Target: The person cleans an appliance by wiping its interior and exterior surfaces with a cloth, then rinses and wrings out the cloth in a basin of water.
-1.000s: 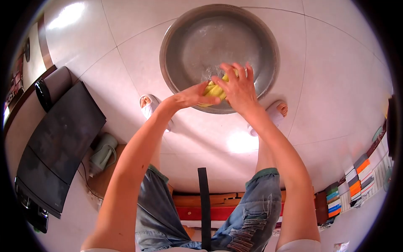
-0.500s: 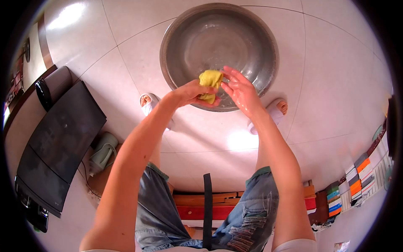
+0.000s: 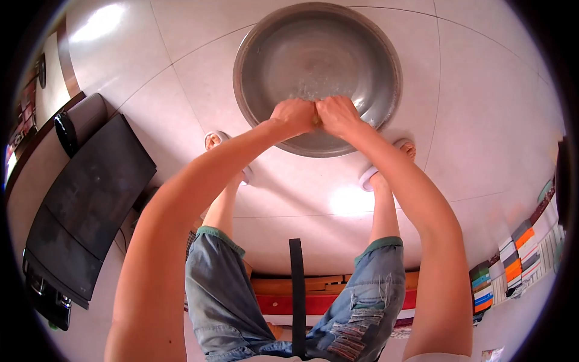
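Note:
A large round metal basin (image 3: 240, 78) stands on the tiled floor, with a little water and some splashes inside. Over its near part, my left hand (image 3: 294, 116) and my right hand (image 3: 338, 114) are held side by side, both closed in fists. Between them shows a small strip of the yellow cloth (image 3: 316, 117); the rest of it is hidden inside my fingers. Both hands grip this cloth above the basin's near rim.
My feet in light slippers (image 3: 368, 179) flank the basin. At the left is a dark monitor-like panel (image 3: 90, 205). A red and wooden bench-like piece (image 3: 277, 303) lies behind my legs. Stacked books or boxes (image 3: 512, 265) stand at the right.
My right hand, open beside the cloth half a second ago, has closed on it. The bunched yellow cloth, clearly visible before, is now mostly covered by both fists.

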Motion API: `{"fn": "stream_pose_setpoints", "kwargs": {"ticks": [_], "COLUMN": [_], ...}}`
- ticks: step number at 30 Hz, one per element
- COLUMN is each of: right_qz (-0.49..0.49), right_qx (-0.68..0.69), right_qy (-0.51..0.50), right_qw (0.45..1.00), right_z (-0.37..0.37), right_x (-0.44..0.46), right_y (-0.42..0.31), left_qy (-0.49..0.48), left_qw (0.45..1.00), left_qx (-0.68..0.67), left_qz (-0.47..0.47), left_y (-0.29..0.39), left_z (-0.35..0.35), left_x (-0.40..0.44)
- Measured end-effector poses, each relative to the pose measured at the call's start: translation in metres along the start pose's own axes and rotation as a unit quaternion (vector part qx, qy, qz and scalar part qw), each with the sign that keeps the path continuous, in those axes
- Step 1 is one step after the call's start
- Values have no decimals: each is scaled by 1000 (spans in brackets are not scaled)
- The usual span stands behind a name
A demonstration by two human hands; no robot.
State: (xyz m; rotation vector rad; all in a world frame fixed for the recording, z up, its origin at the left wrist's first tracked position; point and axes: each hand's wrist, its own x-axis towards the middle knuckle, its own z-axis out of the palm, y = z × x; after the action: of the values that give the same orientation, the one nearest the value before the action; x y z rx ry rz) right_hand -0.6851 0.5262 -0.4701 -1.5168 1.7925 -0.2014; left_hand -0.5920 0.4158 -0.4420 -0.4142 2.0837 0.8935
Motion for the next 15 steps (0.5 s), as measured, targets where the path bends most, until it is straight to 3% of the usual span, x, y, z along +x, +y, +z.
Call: {"fn": "stream_pose_setpoints", "kwargs": {"ticks": [2,4,6,7,10,11,12,13,14,15], "right_qz": [99,181,245,232,176,105,45,-16,-75,-80], "right_qx": [252,461,613,625,552,291,191,87,-20,-24], "right_qy": [-68,-174,-306,-305,-174,52,99,146,190,199], "right_qw": [960,851,686,680,796,950,976,985,979,976], "right_z": [8,10,2,-4,2,9,3,-6,-16,-28], "right_x": [-1,1,3,3,-1,-12,-17,-20,-25,-29], "right_y": [-3,-2,6,5,-1,-13,-20,-26,-31,-42], "left_qy": [28,6,7,22,65,79,-23,-124,-220,-277], "left_qw": [987,978,978,983,996,996,979,919,818,759], "left_qx": [146,177,163,131,12,-31,-199,-358,-502,-568], "left_qz": [53,111,133,125,64,36,-40,-112,-176,-156], "left_y": [-9,-6,-6,-9,-39,-48,-47,-41,-32,-19], "left_z": [4,-13,-20,-19,17,25,17,6,-5,-10], "left_x": [11,9,6,6,8,8,0,-11,-21,-31]}}
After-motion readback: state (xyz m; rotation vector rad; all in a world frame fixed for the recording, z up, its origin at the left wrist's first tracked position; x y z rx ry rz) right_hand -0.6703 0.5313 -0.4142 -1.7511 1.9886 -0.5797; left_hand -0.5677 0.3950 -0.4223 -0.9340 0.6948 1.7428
